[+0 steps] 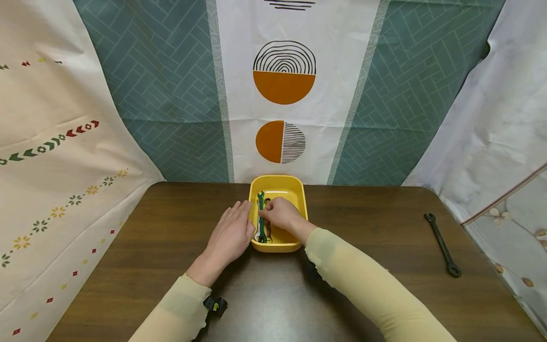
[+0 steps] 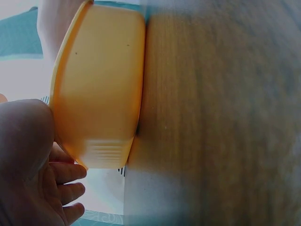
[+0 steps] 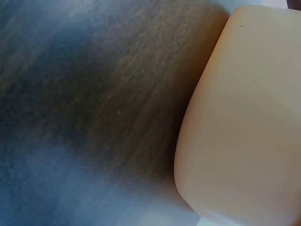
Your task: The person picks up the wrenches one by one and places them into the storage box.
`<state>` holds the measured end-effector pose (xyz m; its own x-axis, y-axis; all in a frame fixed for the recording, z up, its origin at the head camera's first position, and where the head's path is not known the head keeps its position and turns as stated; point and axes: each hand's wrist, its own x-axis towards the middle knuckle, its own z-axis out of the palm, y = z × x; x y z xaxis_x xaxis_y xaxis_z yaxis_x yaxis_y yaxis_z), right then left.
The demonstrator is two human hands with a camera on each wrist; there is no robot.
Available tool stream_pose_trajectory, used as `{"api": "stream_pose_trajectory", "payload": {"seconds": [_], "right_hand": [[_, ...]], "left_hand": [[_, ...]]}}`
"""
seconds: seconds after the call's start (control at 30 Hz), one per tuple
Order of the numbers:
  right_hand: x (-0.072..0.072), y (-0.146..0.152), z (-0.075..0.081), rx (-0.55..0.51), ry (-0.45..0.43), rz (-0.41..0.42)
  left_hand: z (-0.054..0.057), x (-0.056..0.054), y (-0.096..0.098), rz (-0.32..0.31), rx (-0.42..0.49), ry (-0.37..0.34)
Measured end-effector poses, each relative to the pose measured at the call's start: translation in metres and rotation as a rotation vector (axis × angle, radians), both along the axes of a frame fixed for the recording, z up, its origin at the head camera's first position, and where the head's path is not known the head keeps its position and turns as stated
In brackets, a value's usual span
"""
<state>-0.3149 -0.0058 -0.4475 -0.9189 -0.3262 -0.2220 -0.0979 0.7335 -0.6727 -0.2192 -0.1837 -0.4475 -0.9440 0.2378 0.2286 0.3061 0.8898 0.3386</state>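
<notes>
A yellow tray (image 1: 279, 248) stands at the table's back edge, with several wrenches lying lengthwise along its left side. My right hand (image 1: 283, 213) reaches into it and pinches a green wrench (image 1: 261, 229) near the middle of its shaft. Beside that one lie a silver-looking wrench (image 1: 257, 235) and another small wrench (image 1: 268, 232), both partly covered. Along the tray's left rim rests my left hand (image 1: 231, 232), its fingers extended. The left wrist view shows the left hand (image 2: 26, 146) against the rim of the tray (image 2: 101, 80). Only the tray's outer wall (image 3: 244, 117) shows in the right wrist view.
A dark wrench (image 1: 442, 244) lies on the right part of the brown wooden table (image 1: 367, 213). Patterned cloths hang behind the table (image 1: 183, 95) and along both sides. A small black device (image 1: 215, 305) sits at the left wrist.
</notes>
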Motion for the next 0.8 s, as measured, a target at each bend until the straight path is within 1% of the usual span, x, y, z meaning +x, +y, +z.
{"api": "stream_pose_trajectory", "payload": {"seconds": [0.03,0.23,0.4,0.5,0.53,0.57,0.63,0.67,0.73,0.8], "right_hand": [[0.003,-0.001,0.004,0.004,-0.01,-0.006],[0.002,-0.001,0.0,0.013,0.013,-0.001],[0.002,-0.001,0.001,0.023,0.032,0.006],[0.0,-0.001,0.001,0.024,0.026,0.008],[-0.008,0.0,-0.01,0.02,0.047,0.011],[-0.013,-0.001,-0.016,0.026,0.051,0.013],[-0.016,-0.001,-0.019,0.031,0.044,0.016],[-0.022,-0.001,-0.028,0.031,0.06,0.021],[-0.023,-0.001,-0.029,0.037,0.06,0.018],[-0.015,-0.002,-0.018,0.04,0.046,0.012]], "left_hand": [[0.0,0.0,0.0,-0.001,-0.002,0.002],[-0.001,0.0,0.0,-0.007,-0.007,0.013],[-0.001,0.0,0.0,-0.006,-0.006,0.016],[-0.001,0.0,0.0,-0.008,-0.002,0.022],[-0.001,0.0,0.0,-0.009,-0.001,0.026],[-0.001,0.0,0.0,-0.008,0.0,0.026],[-0.001,0.0,-0.001,-0.008,0.001,0.026],[-0.001,0.0,-0.001,-0.007,0.0,0.024],[-0.001,0.0,-0.001,-0.007,-0.001,0.02],[-0.002,0.0,-0.001,-0.009,-0.002,0.014]]}}
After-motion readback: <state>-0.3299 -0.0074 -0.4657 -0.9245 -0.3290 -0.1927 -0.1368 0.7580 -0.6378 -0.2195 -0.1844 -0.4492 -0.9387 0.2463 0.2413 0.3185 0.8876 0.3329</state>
